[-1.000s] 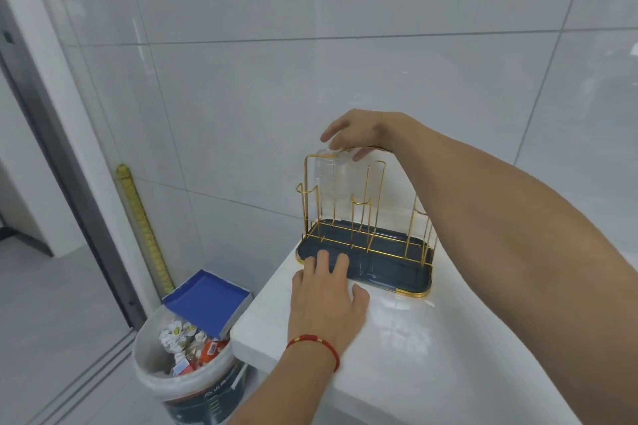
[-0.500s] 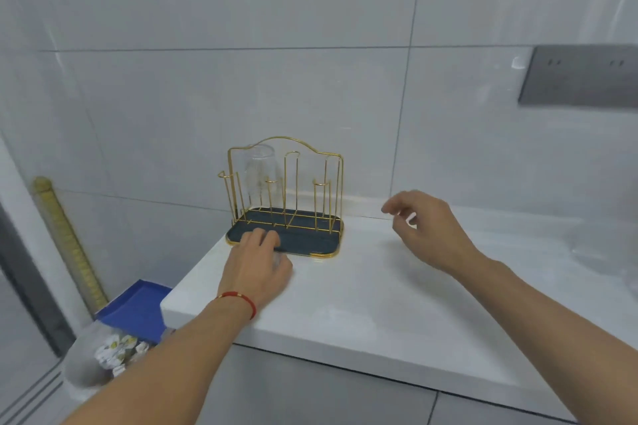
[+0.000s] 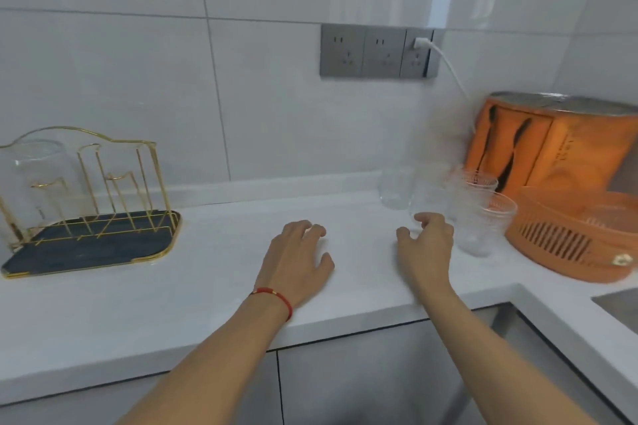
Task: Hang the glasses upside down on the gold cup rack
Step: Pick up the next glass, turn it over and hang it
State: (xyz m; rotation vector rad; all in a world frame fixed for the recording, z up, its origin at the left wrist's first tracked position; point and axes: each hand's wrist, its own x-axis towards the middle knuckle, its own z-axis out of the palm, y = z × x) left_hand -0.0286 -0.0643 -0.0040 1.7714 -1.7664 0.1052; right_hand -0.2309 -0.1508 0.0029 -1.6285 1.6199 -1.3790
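While the left hand (image 3: 297, 262) lies flat and empty on the counter (image 3: 214, 272), the right hand (image 3: 426, 245), fingers half curled, holds nothing near the glasses (image 3: 483, 217) at centre right. One glass (image 3: 36, 179) hangs inverted on the rack (image 3: 103, 203) at left.

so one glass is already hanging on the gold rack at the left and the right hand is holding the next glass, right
Not quite. One glass does hang upside down on the gold rack at the left, but the right hand holds nothing. The head view shows it open and empty, reaching toward the cluster of glasses standing on the counter. The left hand lies flat on the counter.
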